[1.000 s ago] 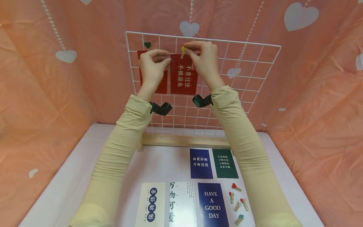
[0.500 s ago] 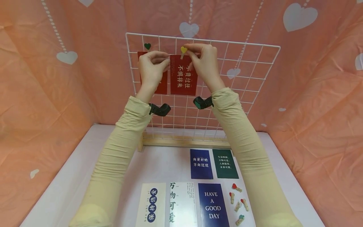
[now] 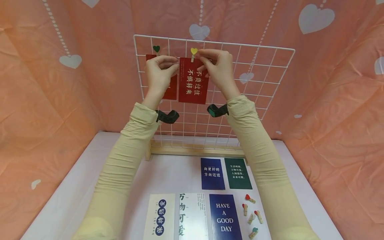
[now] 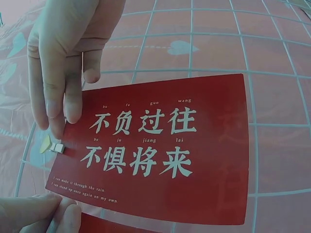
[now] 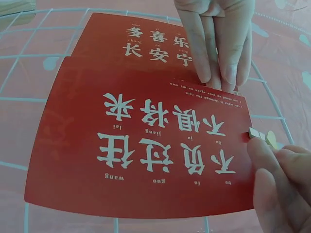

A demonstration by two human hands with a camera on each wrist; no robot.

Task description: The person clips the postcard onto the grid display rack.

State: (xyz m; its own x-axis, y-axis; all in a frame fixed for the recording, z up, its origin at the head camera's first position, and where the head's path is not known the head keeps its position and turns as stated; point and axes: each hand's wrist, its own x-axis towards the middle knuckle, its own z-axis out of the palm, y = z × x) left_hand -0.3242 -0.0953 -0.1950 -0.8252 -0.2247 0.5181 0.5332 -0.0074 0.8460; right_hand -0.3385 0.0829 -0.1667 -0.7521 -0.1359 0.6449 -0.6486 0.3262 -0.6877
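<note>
A red card with white lettering [image 3: 193, 96] hangs sideways against the white wire grid [image 3: 255, 86]. A small wooden peg with a yellow heart [image 3: 193, 51] sits over its top edge. My left hand [image 3: 158, 73] pinches the card's upper left corner between thumb and fingers. Just right of the peg is my right hand [image 3: 222, 68], thumb and fingers loosely extended, fingertips right beside the yellow heart and in front of the card's upper right part. Behind my left hand, partly hidden, hangs another red card [image 3: 170, 90], with a green heart peg [image 3: 156, 49] above it.
The grid stands on a wooden base [image 3: 195, 151]. On the white table lie a blue card [image 3: 212, 181], a green card [image 3: 238, 181], a cream card [image 3: 151, 216], a white card [image 3: 193, 216] and a HAVE A GOOD DAY card [image 3: 223, 200]. Several heart pegs [image 3: 245, 209] lie right.
My right fingers have let go of the yellow heart peg and drawn slightly right. The peg now stays on the card, whose lower edge has dropped a little. My left hand has barely moved.
</note>
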